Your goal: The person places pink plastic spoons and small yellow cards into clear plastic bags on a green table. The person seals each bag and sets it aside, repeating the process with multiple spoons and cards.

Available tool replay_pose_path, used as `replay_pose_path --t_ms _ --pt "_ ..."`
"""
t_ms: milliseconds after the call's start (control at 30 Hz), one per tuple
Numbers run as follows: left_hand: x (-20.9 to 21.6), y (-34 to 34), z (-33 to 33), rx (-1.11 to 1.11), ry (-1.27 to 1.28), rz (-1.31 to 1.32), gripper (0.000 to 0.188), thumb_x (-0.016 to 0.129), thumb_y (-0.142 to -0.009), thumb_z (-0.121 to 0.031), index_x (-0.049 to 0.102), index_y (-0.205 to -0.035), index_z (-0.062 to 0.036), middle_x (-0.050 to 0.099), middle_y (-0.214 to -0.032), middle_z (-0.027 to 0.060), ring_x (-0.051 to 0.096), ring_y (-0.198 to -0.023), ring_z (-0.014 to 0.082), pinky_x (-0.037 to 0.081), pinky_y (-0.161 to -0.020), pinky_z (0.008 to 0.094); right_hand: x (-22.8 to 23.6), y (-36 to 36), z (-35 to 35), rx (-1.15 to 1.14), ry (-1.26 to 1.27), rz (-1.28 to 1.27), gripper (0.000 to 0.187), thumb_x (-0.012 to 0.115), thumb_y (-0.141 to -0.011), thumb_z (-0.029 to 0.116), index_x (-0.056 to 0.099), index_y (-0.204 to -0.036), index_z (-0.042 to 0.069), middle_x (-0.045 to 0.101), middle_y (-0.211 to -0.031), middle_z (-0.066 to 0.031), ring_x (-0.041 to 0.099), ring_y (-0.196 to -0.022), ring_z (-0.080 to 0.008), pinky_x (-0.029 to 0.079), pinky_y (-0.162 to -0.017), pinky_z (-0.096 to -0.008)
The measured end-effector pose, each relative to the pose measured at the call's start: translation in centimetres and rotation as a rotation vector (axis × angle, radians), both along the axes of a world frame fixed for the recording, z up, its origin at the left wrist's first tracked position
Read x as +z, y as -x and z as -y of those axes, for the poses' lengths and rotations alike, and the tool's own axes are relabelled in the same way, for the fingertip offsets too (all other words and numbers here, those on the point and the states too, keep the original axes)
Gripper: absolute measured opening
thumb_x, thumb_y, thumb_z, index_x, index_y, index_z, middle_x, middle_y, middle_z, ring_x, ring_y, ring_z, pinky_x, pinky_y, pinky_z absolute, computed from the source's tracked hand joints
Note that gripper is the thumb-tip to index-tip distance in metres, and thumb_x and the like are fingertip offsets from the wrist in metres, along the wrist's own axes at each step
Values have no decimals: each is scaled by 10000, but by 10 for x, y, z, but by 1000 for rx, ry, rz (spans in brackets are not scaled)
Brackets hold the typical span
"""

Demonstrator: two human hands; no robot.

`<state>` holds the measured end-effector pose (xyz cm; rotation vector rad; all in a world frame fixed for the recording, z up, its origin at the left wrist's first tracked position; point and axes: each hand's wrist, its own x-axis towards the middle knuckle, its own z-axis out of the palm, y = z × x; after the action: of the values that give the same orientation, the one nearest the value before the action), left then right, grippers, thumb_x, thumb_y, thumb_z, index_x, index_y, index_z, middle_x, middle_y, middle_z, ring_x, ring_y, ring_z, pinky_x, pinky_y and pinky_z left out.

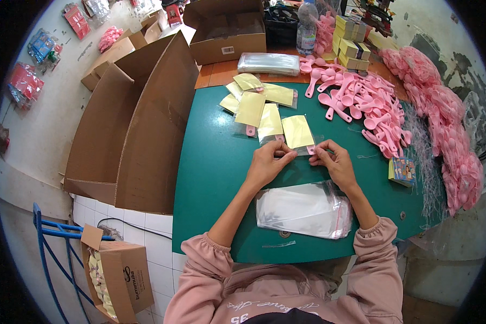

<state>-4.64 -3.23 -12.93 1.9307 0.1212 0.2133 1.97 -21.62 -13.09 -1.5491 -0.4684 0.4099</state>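
Between my two hands lies a clear plastic bag holding a yellow card and a pink spoon, whose handle shows at the lower corner. My left hand pinches the bag's near edge on the left. At its right corner, my right hand has thumb and fingers closed on the same edge. Several filled bags with yellow cards lie just beyond, partly overlapping. A stack of flat, clear plastic bags rests between my forearms. Loose pink spoons are heaped at the far right.
A large open cardboard box stands along the table's left side. Bundled yellow cards, a plastic bottle and a clear bag stack are at the back. Bagged pink spoons line the right edge, near a small card stack.
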Motion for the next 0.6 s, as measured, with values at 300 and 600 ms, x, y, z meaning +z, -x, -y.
replay_pose_path --t_ms 300,600 --pt "-8 -1 3 12 232 -84 158 628 -782 -100 520 -856 -13 583 -816 67 587 -747 105 495 -593 227 2 3 -6 -93 19 -11 115 545 -849 76 466 -871 -5 559 -727 -71 578 -558 -111 485 -476 -204" --pt "-5 1 13 62 399 -77 170 588 -778 -31 448 -873 -45 580 -831 55 567 -723 81 497 -532 216 1 3 -7 -76 10 -20 181 552 -835 52 505 -988 -33 571 -738 -74 572 -552 -109 484 -483 -205"
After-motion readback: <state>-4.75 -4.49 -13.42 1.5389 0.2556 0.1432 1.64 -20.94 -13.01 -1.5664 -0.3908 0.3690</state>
